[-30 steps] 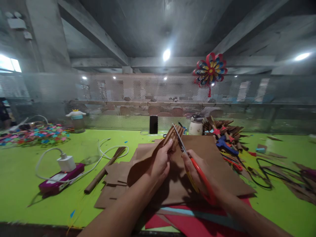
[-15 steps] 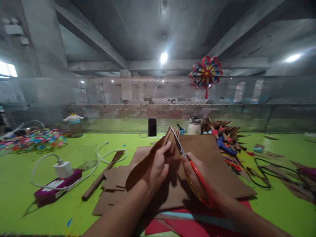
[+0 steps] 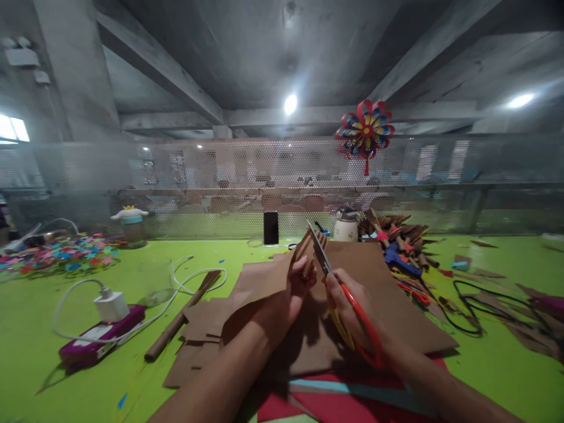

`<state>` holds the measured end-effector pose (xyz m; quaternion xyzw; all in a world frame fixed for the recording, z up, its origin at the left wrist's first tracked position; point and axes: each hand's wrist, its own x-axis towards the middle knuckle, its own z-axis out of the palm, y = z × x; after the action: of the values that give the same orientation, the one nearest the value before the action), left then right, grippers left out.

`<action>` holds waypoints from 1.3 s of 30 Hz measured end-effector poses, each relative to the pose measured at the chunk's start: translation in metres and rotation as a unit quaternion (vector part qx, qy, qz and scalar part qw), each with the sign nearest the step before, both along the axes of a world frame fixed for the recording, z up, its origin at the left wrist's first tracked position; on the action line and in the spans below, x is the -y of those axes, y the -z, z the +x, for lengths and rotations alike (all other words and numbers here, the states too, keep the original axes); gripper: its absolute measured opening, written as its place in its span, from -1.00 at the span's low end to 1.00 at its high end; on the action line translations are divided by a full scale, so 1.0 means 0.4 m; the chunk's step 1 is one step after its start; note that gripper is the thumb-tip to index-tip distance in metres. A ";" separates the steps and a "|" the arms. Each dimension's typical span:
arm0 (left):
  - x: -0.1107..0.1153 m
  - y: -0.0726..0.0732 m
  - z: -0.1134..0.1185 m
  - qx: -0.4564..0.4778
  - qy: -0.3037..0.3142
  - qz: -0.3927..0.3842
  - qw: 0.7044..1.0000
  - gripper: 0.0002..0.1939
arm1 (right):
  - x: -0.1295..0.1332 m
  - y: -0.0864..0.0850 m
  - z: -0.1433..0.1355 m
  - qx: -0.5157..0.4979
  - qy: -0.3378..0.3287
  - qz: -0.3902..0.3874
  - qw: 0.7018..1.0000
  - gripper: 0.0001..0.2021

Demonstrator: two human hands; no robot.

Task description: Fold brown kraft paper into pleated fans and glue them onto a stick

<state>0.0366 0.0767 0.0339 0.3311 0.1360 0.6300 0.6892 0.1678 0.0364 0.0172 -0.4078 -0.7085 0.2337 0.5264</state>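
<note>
My left hand (image 3: 297, 288) grips a sheet of brown paper (image 3: 259, 288) whose raised top end is cut into narrow strips. Red and yellow scissors (image 3: 363, 320) are in my right hand (image 3: 352, 296), their blades pointing up and to the left beside the strips, nearly closed. Beneath both hands lies a larger brown sheet (image 3: 368, 276), on top of red and light blue sheets (image 3: 343, 399). Smaller brown pieces (image 3: 200, 323) with slits lie to the left, beside a rolled brown paper stick (image 3: 171, 329).
A purple power strip (image 3: 103, 338) with a white charger and cable sits left. Behind stand a phone (image 3: 271, 228), a white bottle (image 3: 346, 225) and a mesh divider (image 3: 198, 176). Brown rolls (image 3: 405, 235) and a black cord (image 3: 471, 326) lie right; colourful stars (image 3: 74, 252) lie far left.
My left hand has turned slightly, with its fingers curled further round the paper. The paper's near side has swung a little, and the scissor blades have shifted slightly right with a narrower gap.
</note>
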 end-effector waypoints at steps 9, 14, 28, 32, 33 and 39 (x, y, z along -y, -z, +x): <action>0.000 -0.008 0.003 -0.006 0.019 -0.035 0.999 -0.85 | 0.009 0.001 -0.007 -0.015 0.018 -0.006 1.000 -0.66; 0.001 -0.007 0.002 -0.003 0.011 -0.036 0.999 -0.86 | 0.005 0.007 -0.003 -0.010 0.021 -0.002 1.000 -0.67; 0.007 -0.005 -0.004 -0.039 0.006 -0.045 0.998 -0.90 | -0.056 -0.034 0.077 0.164 0.243 0.052 0.955 -0.61; -0.006 0.002 -0.009 -0.104 -0.050 -0.032 0.993 -0.83 | -0.111 -0.033 0.138 0.303 0.318 0.022 0.898 -0.57; -0.009 0.003 -0.011 -0.118 -0.059 -0.015 0.991 -0.79 | -0.126 -0.029 0.153 0.329 0.334 0.000 0.883 -0.56; -0.038 0.009 -0.024 -0.190 -0.058 0.003 0.980 -0.90 | -0.192 0.005 0.234 0.447 0.340 -0.103 0.821 -0.63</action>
<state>0.0272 0.0921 0.0304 0.4383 0.2813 0.5952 0.6120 0.2614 0.1134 0.0152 -0.7341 -0.6545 -0.0961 0.1531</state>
